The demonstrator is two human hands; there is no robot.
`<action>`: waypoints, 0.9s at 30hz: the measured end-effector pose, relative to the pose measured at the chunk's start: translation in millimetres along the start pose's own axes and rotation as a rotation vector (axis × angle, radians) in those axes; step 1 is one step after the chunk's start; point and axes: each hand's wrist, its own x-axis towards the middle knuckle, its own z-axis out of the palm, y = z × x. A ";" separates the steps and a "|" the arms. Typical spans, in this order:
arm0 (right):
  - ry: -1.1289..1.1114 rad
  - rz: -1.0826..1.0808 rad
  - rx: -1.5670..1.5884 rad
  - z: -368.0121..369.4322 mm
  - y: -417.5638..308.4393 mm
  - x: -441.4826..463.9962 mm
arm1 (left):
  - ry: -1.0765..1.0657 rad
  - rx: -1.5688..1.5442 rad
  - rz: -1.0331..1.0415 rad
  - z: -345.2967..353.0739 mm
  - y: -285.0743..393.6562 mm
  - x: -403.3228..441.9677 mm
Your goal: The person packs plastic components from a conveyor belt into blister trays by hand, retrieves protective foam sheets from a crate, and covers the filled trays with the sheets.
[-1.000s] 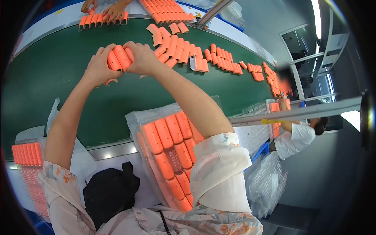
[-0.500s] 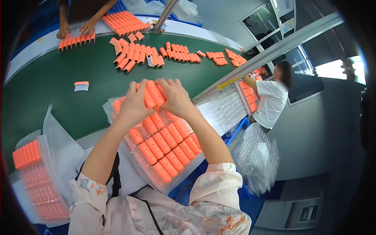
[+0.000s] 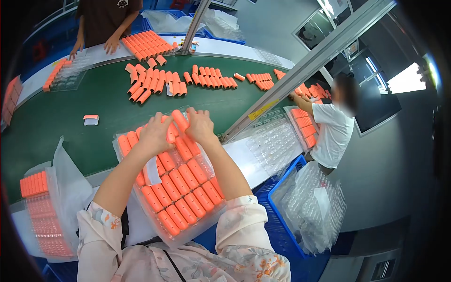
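My left hand [image 3: 156,135] is closed on an orange plastic shell [image 3: 170,134] low at the far rows of a clear plastic tray [image 3: 177,238]. Right beside it, my right hand [image 3: 200,126] grips another orange plastic shell [image 3: 180,120], tilted, between thumb and fingers. Rows of rounded orange shells [image 3: 188,176] fill much of the tray in front of me. A white piece [image 3: 152,171] lies among the shells under my left forearm. My palms hide some of the far slots.
Loose shells [image 3: 152,84] lie across the green belt [image 3: 56,110], with a single one [image 3: 91,120] at left. A part-filled tray stack [image 3: 44,211] stands left. A blue crate [image 3: 282,221] of clear trays is at right. A metal post [image 3: 300,75] slants nearby. Two co-workers stand around the belt.
The two shells held side by side have come apart; the left one is now lower, at the tray. My view has shifted, and the co-worker across the belt has moved a tray leftward.
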 end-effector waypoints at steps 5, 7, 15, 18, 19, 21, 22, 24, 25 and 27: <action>-0.267 0.014 -0.073 -22.6 3.6 16.5 | -0.148 0.206 -0.167 -2.9 -1.2 26.8; -0.347 0.004 -0.031 -28.2 16.2 10.4 | -0.108 0.174 -0.143 0.2 -1.8 23.9; -0.104 -0.125 0.151 -32.0 44.1 26.7 | -0.023 0.298 -0.076 23.6 9.6 22.3; -0.063 -0.175 -0.005 12.3 35.0 45.0 | -0.007 0.309 -0.099 11.6 18.1 26.0; -0.053 -0.171 -0.009 23.6 38.2 48.3 | 0.038 0.318 -0.115 9.9 18.0 24.9; -0.039 -0.161 -0.017 30.6 37.6 46.3 | 0.061 0.278 -0.133 5.5 15.0 23.8; 0.004 -0.176 0.018 32.9 40.9 45.0 | 0.041 0.226 -0.144 4.4 10.9 21.5; 0.085 -0.195 0.092 7.9 40.8 31.1 | 0.035 0.151 -0.157 0.6 3.9 17.0; 0.106 -0.215 0.123 -5.0 43.6 24.6 | 0.055 0.128 -0.155 -3.4 2.8 17.1; 0.148 -0.258 0.174 -25.8 52.9 14.2 | 0.090 0.027 -0.146 -15.1 6.0 13.0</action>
